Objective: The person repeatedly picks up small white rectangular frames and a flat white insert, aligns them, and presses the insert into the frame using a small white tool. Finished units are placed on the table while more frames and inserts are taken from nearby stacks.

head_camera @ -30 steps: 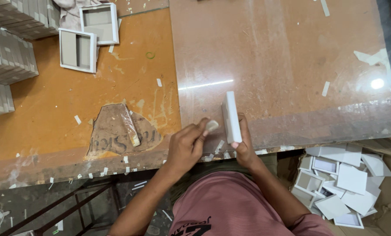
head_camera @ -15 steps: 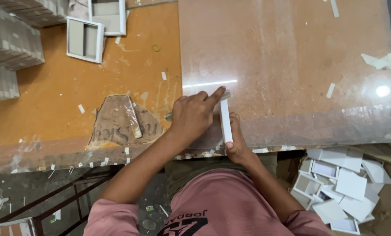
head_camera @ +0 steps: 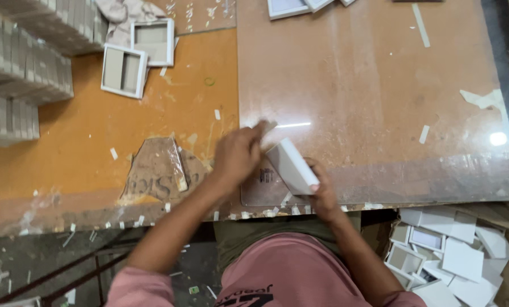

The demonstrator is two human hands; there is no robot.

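A small white box is tilted on the glossy brown sheet near the table's front edge. My right hand grips its lower end from below. My left hand is blurred and lies against the box's left side, fingers pointing toward the far right across the sheet.
Two open white box trays lie on the orange tabletop at far left, beside stacked grey-white boxes. A torn paper patch sits left of my hands. A heap of white boxes fills the floor at lower right. Paper scraps dot the table.
The box has turned from standing on edge to a tilted, flatter pose. My left hand slid from above the box to its left side. The camera view shifted downward.
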